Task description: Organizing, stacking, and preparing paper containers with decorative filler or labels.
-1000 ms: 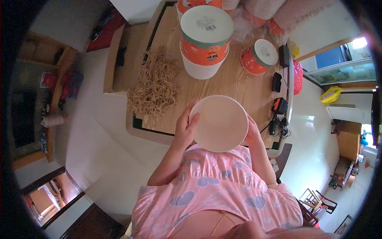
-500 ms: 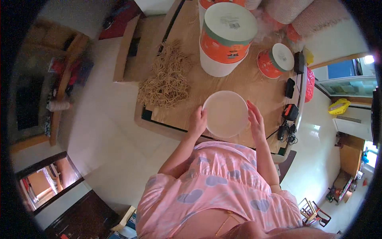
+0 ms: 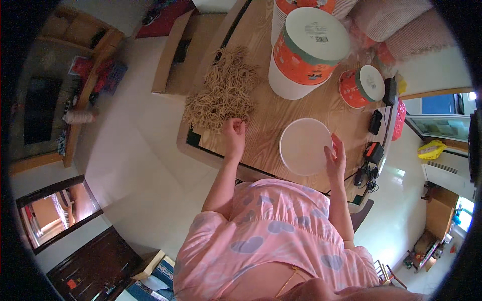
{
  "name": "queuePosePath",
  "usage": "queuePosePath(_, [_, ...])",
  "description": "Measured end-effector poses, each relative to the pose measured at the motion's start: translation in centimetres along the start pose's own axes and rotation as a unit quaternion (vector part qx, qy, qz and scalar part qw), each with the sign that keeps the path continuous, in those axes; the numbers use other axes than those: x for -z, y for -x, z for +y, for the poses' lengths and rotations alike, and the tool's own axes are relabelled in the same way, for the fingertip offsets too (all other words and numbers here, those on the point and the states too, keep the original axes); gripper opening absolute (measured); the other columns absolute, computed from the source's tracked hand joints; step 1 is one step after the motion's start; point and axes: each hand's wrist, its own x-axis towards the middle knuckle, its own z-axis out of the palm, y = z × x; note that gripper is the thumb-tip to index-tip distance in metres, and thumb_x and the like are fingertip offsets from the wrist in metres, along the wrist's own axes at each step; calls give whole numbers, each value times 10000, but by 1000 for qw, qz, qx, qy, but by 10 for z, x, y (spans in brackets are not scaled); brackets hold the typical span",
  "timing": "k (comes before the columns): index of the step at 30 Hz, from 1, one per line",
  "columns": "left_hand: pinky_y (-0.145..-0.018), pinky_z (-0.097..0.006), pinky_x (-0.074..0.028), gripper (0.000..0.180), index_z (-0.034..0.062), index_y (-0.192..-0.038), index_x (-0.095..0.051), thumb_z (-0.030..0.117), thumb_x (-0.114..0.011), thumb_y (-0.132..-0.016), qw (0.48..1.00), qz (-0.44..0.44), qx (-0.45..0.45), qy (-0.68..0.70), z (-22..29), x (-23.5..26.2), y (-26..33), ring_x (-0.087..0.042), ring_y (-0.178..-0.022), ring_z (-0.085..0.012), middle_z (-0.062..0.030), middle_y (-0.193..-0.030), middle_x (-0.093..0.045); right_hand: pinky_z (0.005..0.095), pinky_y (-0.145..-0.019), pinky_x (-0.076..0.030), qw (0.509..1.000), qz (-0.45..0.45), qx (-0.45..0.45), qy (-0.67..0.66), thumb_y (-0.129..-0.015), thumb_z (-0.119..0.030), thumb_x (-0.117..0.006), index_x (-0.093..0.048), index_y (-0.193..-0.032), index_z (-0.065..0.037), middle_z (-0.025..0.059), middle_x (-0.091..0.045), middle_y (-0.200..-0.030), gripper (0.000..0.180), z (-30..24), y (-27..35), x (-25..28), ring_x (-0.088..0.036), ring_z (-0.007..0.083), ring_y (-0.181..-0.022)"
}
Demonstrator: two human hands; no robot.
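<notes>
Round white tub [image 3: 304,148], seemingly upright, tangled tan twine [image 3: 221,93] to its left

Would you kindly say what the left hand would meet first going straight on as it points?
The left hand would likely meet the tan stringy heap just ahead; whether they touch is unclear.

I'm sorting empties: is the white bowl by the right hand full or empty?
Empty: the bowl faces mouth up by the right hand, and its pale inside shows bare.

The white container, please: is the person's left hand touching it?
No, the left hand is at the tan cords, apart from the white container.
</notes>
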Motion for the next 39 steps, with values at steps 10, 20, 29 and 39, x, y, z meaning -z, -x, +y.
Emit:
queuePosePath(10, [-721, -326, -452, 152, 62, -872, -562, 193, -621, -820, 999, 27, 18, 41, 27, 40, -47, -548, -846, -183, -57, -863, -561, 307, -903, -414, 996, 66, 65, 11, -849, -39, -542, -481, -1173, -47, 68, -497, -1206, 329, -27, 1, 19, -467, 174, -1129])
queuePosePath(20, [-636, -229, -437, 65, 41, -883, -504, 99, -533, -872, 936, 72, -130, 318, 246, 138, -51, -535, -653, -104, -63, -796, -593, 288, -874, -422, 989, 56, 133, -34, -869, -47, -526, -533, -1079, -18, 78, -562, -1104, 212, -63, 13, 13, -517, 164, -1047])
queuePosePath(29, [-593, -212, -443, 70, 54, -852, -603, 56, -636, -790, 966, -193, -106, 136, 231, 73, 15, -541, -656, -75, -6, -748, -597, 270, -859, -432, 932, -237, -99, -256, -935, -203, -440, -575, -1056, 32, 83, -613, -999, 297, -107, 39, -37, -570, 149, -934])
queuePosePath(39, [-547, -251, -423, 166, 17, -970, -633, 85, -601, -822, 967, -238, -83, 30, 142, 53, 44, -543, -621, -140, -94, -776, -572, 292, -761, -432, 855, -171, -176, -456, -926, -232, -443, -548, -936, -28, 62, -590, -852, 230, -107, -4, -83, -559, 162, -817])
